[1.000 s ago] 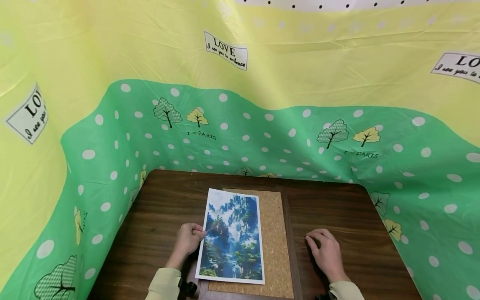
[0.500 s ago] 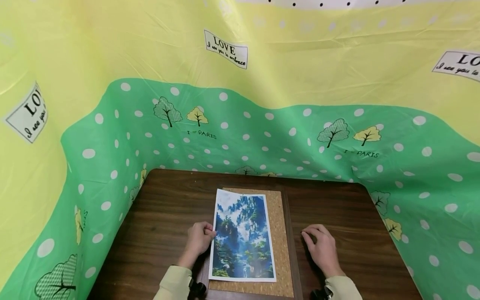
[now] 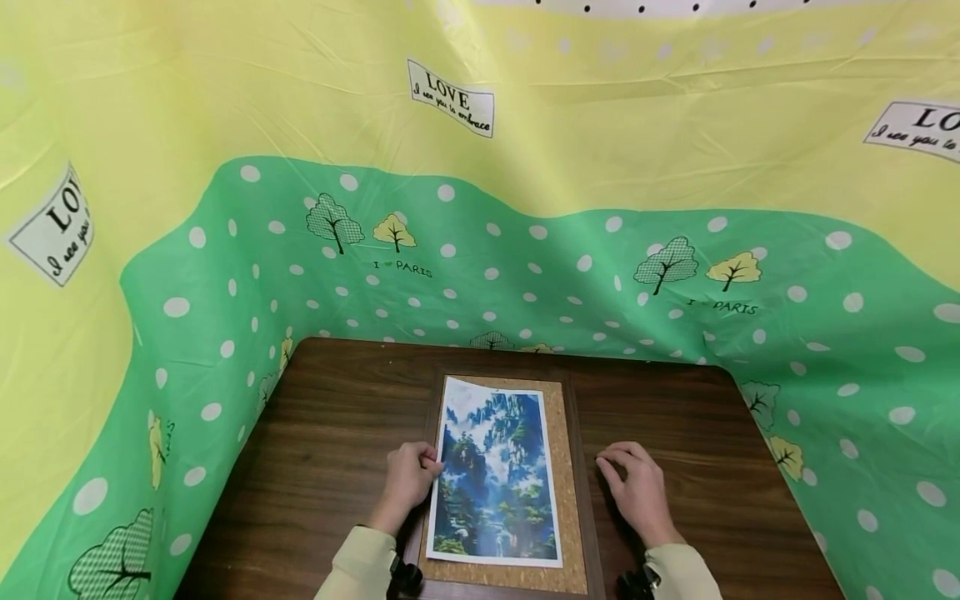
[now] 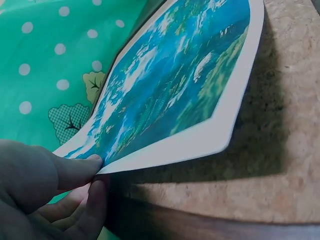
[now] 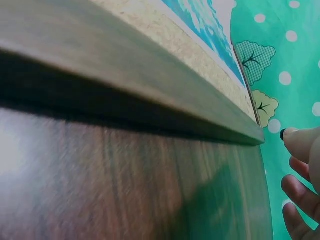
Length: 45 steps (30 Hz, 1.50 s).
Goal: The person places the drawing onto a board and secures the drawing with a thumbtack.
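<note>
My left hand (image 3: 408, 482) pinches the left edge of a white-bordered paper print (image 3: 495, 483) showing a blue mountain waterfall. In the left wrist view, thumb and fingers meet on the paper's edge, and its near corner curls above the cork board (image 4: 295, 125), casting a shadow. The print overlaps most of the dark-framed board in the head view, leaving a cork strip bare along the right. My right hand (image 3: 636, 490) hovers right of the frame, thumb and forefinger together. A small black object (image 5: 283, 134) shows at their tips in the right wrist view; its kind is too small to tell.
The board lies on a dark wood-grain table (image 3: 330, 417), its raised wooden frame (image 5: 150, 75) standing above the tabletop. Green and yellow patterned cloth (image 3: 465, 275) hangs around the table's back and sides. Both wrists carry black cameras.
My left hand has moved the print to the right, farther over the cork board, baring the frame's left side. My right hand has shifted slightly left and away from me.
</note>
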{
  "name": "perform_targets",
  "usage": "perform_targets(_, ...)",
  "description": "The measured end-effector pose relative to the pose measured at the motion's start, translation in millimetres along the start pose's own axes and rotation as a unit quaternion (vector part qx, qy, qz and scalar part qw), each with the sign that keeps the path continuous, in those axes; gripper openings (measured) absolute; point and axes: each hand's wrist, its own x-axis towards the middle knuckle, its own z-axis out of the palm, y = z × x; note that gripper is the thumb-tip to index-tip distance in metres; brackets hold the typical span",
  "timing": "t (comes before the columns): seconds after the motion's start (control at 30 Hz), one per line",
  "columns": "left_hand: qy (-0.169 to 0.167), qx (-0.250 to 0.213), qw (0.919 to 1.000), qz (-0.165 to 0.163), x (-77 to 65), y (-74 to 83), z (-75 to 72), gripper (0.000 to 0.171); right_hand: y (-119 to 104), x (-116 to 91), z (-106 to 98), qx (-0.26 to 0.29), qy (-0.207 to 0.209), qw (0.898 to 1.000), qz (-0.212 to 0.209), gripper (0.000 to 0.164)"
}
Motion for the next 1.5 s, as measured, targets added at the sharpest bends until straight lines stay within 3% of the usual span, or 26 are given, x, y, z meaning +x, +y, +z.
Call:
perform_targets(0.37,-0.022,-0.007,0.9996,-0.017,3.5,3.0,7.1,0.020,-13,19,17,0.027,-0.030,0.999,-0.014,0.010)
perform_targets(0.7,-0.017,-0.003,0.9998,-0.009,4.9,4.8,9.4,0.025,-26,39,35,0.065,-0.056,0.996,-0.020,0.008)
perform_targets(0.97,-0.024,-0.004,0.9994,-0.024,6.9,6.2,10.2,0.022,-34,50,48,0.082,-0.085,0.993,-0.006,0.008)
perform_targets(1.23,-0.030,-0.011,0.9994,-0.016,5.4,5.7,10.9,0.022,-44,66,62,0.109,-0.125,0.986,0.019,0.008)
perform_targets(1.5,-0.037,-0.022,0.9988,-0.023,3.9,6.0,12.5,0.023,-54,82,80,0.121,-0.133,0.984,0.018,0.006)
